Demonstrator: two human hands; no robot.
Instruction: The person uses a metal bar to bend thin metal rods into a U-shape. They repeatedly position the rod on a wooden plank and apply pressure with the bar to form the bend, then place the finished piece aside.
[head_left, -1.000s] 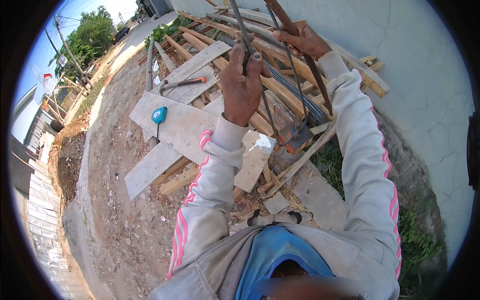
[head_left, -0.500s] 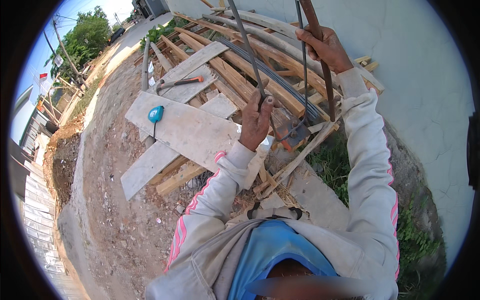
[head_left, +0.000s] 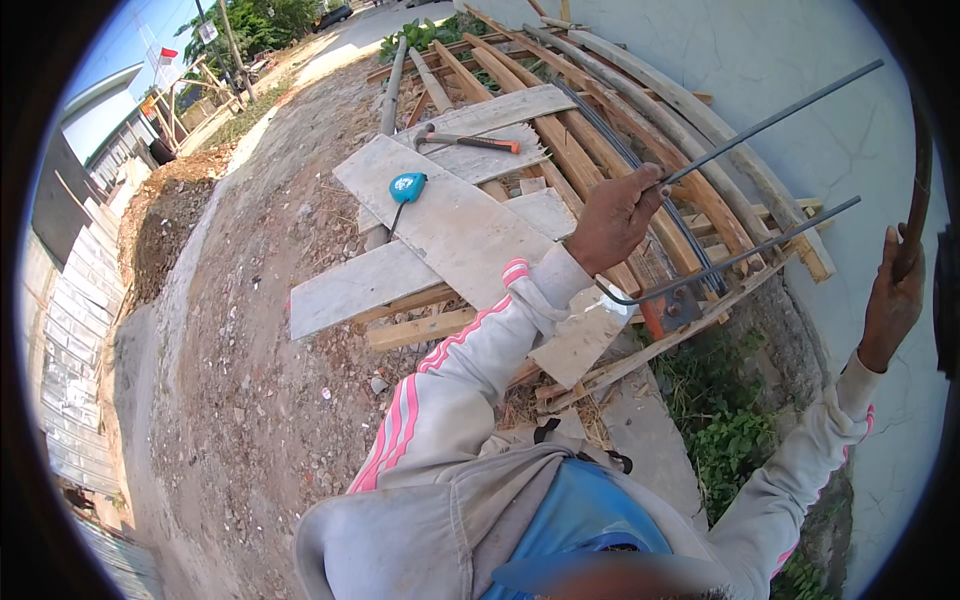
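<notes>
My left hand (head_left: 622,215) is closed around a dark steel rod (head_left: 770,126) bent into a long U. Both straight legs point right toward the wall, and the curved end sits by my left wrist. Out at the far right, my right hand (head_left: 893,300) grips a rusty brown bar (head_left: 920,160) held upright; its upper part runs into the dark rim. Below the bent rod, on the timber, lies an orange and dark metal piece (head_left: 655,318), partly covered by the rod. Several thin dark rods (head_left: 612,135) lie bundled among the timbers.
Pale boards (head_left: 450,235) hold a teal tape measure (head_left: 407,187) and an orange-handled claw hammer (head_left: 470,142). Long timbers (head_left: 560,145) are heaped along the pale wall (head_left: 800,60). Green plants (head_left: 740,420) grow at the wall's foot; a stony dirt track (head_left: 250,350) runs at left.
The bent rod has swung from upright to slanting rightward, and my left hand has moved right with it. My right hand has carried the brown bar right and lower, away from the rod.
</notes>
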